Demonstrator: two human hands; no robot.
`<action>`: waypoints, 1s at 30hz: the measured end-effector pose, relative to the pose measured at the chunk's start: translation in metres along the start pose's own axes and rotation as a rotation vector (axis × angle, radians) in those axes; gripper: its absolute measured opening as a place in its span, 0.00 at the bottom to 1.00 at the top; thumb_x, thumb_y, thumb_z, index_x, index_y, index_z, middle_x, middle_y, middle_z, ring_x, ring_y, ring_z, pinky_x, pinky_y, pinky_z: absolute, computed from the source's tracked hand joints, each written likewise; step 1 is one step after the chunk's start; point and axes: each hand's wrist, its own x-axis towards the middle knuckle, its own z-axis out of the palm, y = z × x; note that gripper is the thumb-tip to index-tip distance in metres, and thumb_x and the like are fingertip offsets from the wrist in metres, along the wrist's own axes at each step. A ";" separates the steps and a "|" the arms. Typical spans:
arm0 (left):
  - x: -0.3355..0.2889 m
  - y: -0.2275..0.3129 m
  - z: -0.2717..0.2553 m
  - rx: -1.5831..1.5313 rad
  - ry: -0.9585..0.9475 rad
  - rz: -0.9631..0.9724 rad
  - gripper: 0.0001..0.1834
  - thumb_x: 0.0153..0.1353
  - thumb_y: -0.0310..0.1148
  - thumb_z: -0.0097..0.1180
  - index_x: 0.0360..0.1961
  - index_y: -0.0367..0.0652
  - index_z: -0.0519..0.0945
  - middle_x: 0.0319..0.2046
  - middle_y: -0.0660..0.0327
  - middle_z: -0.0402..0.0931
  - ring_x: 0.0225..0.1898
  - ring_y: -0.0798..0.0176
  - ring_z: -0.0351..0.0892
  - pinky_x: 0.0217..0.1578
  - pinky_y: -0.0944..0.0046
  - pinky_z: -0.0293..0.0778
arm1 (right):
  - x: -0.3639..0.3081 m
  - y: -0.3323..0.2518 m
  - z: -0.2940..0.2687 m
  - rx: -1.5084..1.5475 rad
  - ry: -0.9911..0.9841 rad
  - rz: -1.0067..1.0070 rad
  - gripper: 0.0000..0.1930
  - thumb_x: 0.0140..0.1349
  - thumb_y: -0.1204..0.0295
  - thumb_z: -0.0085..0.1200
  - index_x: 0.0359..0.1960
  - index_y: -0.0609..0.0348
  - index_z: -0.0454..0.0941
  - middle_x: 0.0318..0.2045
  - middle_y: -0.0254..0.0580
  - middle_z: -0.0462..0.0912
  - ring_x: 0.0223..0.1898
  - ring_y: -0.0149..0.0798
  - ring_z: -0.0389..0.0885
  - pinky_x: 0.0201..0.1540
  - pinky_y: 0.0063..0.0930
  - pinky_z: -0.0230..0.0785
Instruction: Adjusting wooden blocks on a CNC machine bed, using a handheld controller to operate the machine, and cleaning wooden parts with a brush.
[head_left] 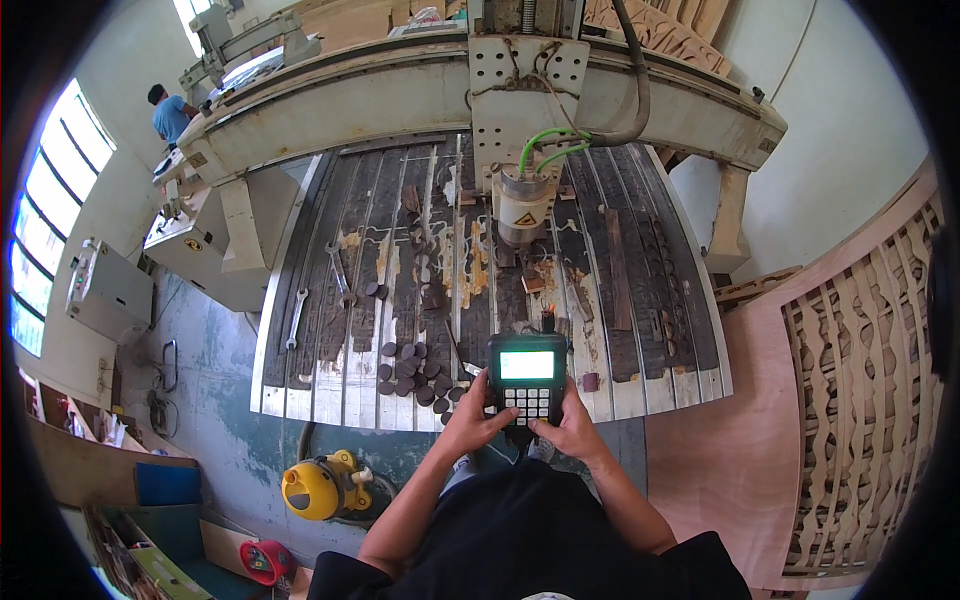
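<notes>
Both my hands grip a black handheld controller (527,343) with a lit screen and a pale keypad, held over the near edge of a machine bed (335,400). My left hand (476,418) wraps its left side, thumb on the lower keys. On the other side, my right hand (572,424) holds it with the thumb at the bottom keys. Just left of the controller, several dark round discs (405,368) lie loose on the bed. Beyond it hangs the spindle (523,212) of a CNC router, with green hoses. Whether its tip touches the bed is hidden.
Two wrenches (298,318) lie on the bed's left part, among wood scraps (618,270). The gantry beam (390,100) spans the far side. A yellow machine (312,488) stands on the floor at left. Wavy-cut wood panels (850,420) are at right. A person (172,118) is far left.
</notes>
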 end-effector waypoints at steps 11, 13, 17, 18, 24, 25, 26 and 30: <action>-0.002 0.004 0.002 -0.031 0.004 -0.024 0.35 0.57 0.30 0.63 0.61 0.28 0.59 0.52 0.46 0.72 0.54 0.58 0.73 0.56 0.60 0.67 | -0.002 -0.002 0.002 -0.051 0.013 -0.015 0.40 0.51 0.82 0.58 0.64 0.68 0.49 0.54 0.49 0.68 0.58 0.38 0.68 0.62 0.32 0.59; -0.003 0.002 0.002 -0.029 0.026 0.009 0.34 0.57 0.31 0.63 0.60 0.29 0.60 0.51 0.47 0.72 0.54 0.58 0.74 0.55 0.60 0.69 | -0.003 -0.008 0.003 -0.026 -0.008 0.000 0.40 0.51 0.82 0.58 0.64 0.68 0.49 0.54 0.49 0.68 0.58 0.38 0.68 0.62 0.32 0.58; -0.003 0.003 0.001 0.004 0.021 0.004 0.35 0.57 0.31 0.63 0.60 0.29 0.59 0.51 0.46 0.72 0.53 0.57 0.74 0.54 0.59 0.70 | -0.003 -0.009 0.004 -0.037 0.002 -0.017 0.39 0.52 0.82 0.58 0.64 0.68 0.49 0.54 0.49 0.68 0.58 0.38 0.67 0.62 0.32 0.58; -0.004 0.007 0.002 0.019 0.028 0.003 0.35 0.58 0.31 0.63 0.60 0.28 0.59 0.51 0.46 0.72 0.53 0.57 0.74 0.53 0.59 0.70 | -0.004 -0.005 0.002 -0.079 0.000 -0.031 0.40 0.52 0.81 0.58 0.64 0.68 0.49 0.54 0.49 0.68 0.58 0.39 0.67 0.62 0.32 0.58; -0.004 0.004 0.000 0.002 0.018 0.025 0.36 0.58 0.31 0.63 0.61 0.28 0.58 0.51 0.46 0.73 0.53 0.56 0.75 0.53 0.59 0.70 | -0.005 -0.008 0.004 -0.122 0.006 -0.058 0.40 0.51 0.81 0.59 0.64 0.68 0.49 0.54 0.49 0.68 0.59 0.38 0.67 0.62 0.32 0.57; -0.004 0.003 0.000 -0.002 0.018 0.031 0.36 0.58 0.31 0.63 0.62 0.28 0.58 0.50 0.46 0.73 0.53 0.56 0.75 0.53 0.59 0.71 | -0.005 -0.008 0.004 -0.141 0.009 -0.069 0.40 0.51 0.81 0.59 0.64 0.67 0.49 0.54 0.49 0.68 0.59 0.38 0.67 0.63 0.32 0.57; -0.004 0.003 0.000 -0.003 0.016 0.030 0.36 0.58 0.31 0.63 0.62 0.28 0.58 0.50 0.46 0.73 0.53 0.56 0.75 0.53 0.59 0.71 | -0.005 -0.009 0.005 -0.142 0.010 -0.068 0.40 0.51 0.81 0.59 0.64 0.67 0.49 0.54 0.49 0.68 0.59 0.38 0.67 0.63 0.32 0.57; -0.004 0.003 0.001 0.003 0.015 0.017 0.35 0.58 0.30 0.62 0.61 0.28 0.59 0.50 0.46 0.74 0.53 0.57 0.75 0.53 0.59 0.71 | -0.005 -0.010 0.006 -0.083 0.015 -0.034 0.40 0.51 0.81 0.59 0.64 0.67 0.50 0.53 0.48 0.69 0.58 0.38 0.68 0.62 0.32 0.59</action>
